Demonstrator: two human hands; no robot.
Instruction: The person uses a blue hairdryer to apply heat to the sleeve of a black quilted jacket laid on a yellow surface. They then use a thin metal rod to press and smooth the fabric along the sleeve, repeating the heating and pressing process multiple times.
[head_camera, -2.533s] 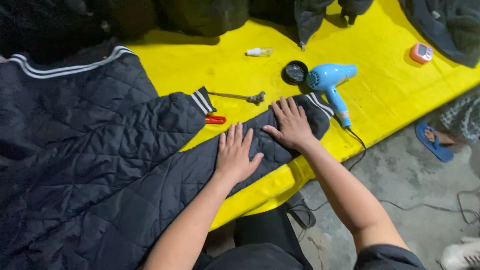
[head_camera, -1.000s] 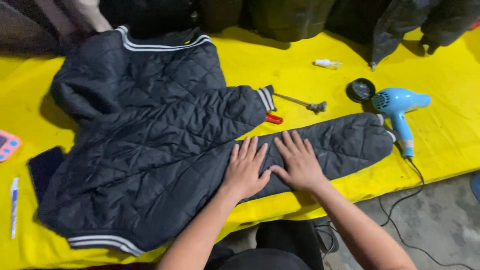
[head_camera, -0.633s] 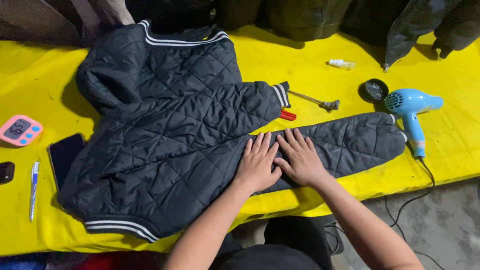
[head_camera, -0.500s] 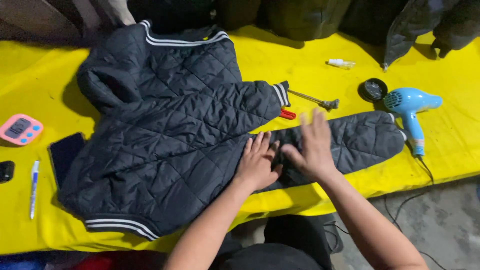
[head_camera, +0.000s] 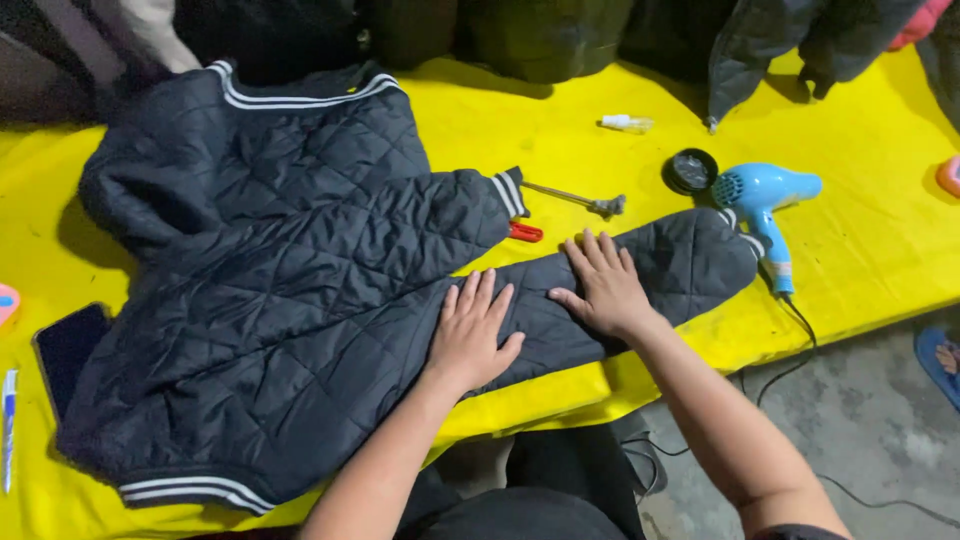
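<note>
From the head camera, your left hand (head_camera: 470, 335) lies flat, fingers spread wide, on the near sleeve of the dark quilted jacket (head_camera: 270, 290), which is spread across the yellow table (head_camera: 860, 110). Your right hand (head_camera: 603, 285) lies equally open and empty farther along that sleeve, toward the striped cuff (head_camera: 738, 232). Keep both palms flat and press evenly, so the quilting lies smooth. Mind the blue hair dryer (head_camera: 765, 195) just beside the cuff and the red-handled tool (head_camera: 525, 232) near your right fingertips.
</note>
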